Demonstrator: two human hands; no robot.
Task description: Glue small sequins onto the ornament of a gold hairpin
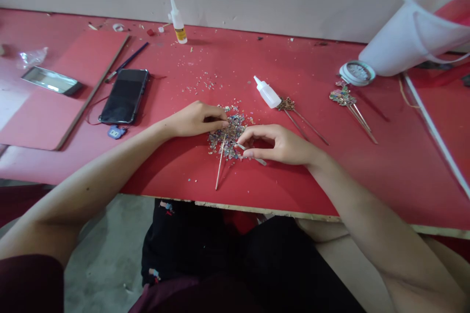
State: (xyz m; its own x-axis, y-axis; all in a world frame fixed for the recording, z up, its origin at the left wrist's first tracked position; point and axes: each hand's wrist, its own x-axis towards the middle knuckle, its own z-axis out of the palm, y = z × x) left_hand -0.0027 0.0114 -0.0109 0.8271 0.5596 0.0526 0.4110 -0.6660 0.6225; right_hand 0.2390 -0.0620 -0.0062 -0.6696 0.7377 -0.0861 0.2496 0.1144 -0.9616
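My left hand [200, 118] is closed, its thumb and fingertips pinched at the top end of a gold hairpin [220, 164]. The hairpin's prong slants toward the table's front edge; its upper end is hard to make out against a heap of small shiny multicoloured chips [235, 132]. Between the thumb and fingers of my right hand [275, 144] are slim metal tweezers [261, 161], tips pointing left over the chips. Just behind the right hand, a small white squeeze bottle [267, 92] lies against the ornate head of another two-pronged hairpin [293, 114].
A decorated hairpin [345, 98], a round white-rimmed container [357, 73] and a white bucket [400, 34] are at right. A glue bottle [178, 22] stands behind. Leftward lie a phone [124, 97], a brush [128, 61], a board [33, 129] and a tin [51, 80].
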